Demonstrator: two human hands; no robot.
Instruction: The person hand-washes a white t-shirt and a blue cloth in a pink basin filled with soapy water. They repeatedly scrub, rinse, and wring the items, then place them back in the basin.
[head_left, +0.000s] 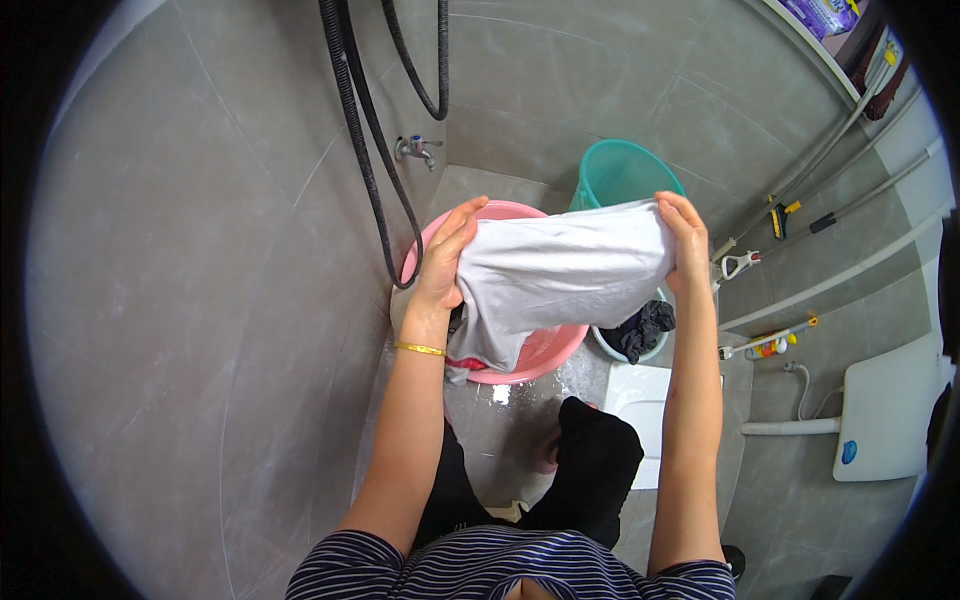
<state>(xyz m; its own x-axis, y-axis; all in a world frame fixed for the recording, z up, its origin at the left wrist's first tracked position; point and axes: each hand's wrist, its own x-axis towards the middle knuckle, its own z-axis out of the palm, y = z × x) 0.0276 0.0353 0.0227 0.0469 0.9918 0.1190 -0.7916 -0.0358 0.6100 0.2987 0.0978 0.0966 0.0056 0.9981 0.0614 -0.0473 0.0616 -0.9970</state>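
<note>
A light grey-white cloth garment (570, 262) is stretched sideways between my two hands, its lower left part hanging down. My left hand (448, 255) grips its left edge, and my right hand (684, 238) has the upper right corner. Below the garment stands a pink plastic basin (551, 365), partly hidden by it; some liquid shows inside. A bit of red cloth (466, 364) peeks out at the basin's left front. Right of the pink basin, a small pale blue basin (658, 351) holds dark crumpled cloth (637, 331).
A teal plastic bucket (628, 176) stands in the far corner. Black hoses (360, 112) hang near a wall tap (417, 150) at left. A white squat toilet (637, 390) lies right of my legs, with a cistern (885, 412) on the wall. Long-handled tools (870, 191) lean at right.
</note>
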